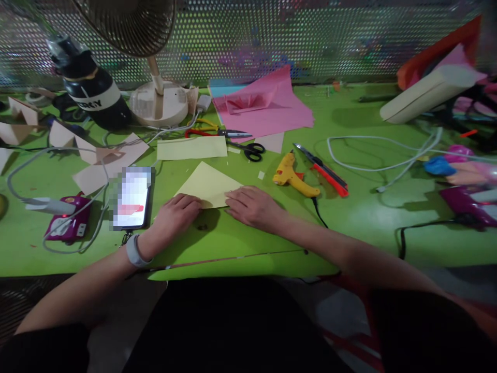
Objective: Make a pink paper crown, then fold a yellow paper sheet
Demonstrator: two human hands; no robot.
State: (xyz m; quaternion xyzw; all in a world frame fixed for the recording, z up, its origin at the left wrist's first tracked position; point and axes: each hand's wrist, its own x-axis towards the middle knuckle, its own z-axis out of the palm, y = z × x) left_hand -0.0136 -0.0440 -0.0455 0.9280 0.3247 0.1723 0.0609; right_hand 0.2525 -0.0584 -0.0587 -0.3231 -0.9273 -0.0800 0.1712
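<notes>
A pale yellow sheet of paper [207,182] lies on the green table in front of me, its shape a triangle with the point facing away. My left hand [179,215] grips its near left corner with curled fingers. At the near right corner my right hand [252,208] has its fingers bent over the edge, holding the paper down. The fingertips and thumbs are partly hidden. Just beyond the sheet is a yellow paper strip [192,148], with black-handled scissors [252,150] beside it.
Right of the paper lie a yellow glue gun [294,176] and a red utility knife [328,176]. A phone [134,199] rests left of my left hand. Farther back stand a fan [159,106] and a dark bottle [97,93], near pink paper [267,106]. White cables cross both sides.
</notes>
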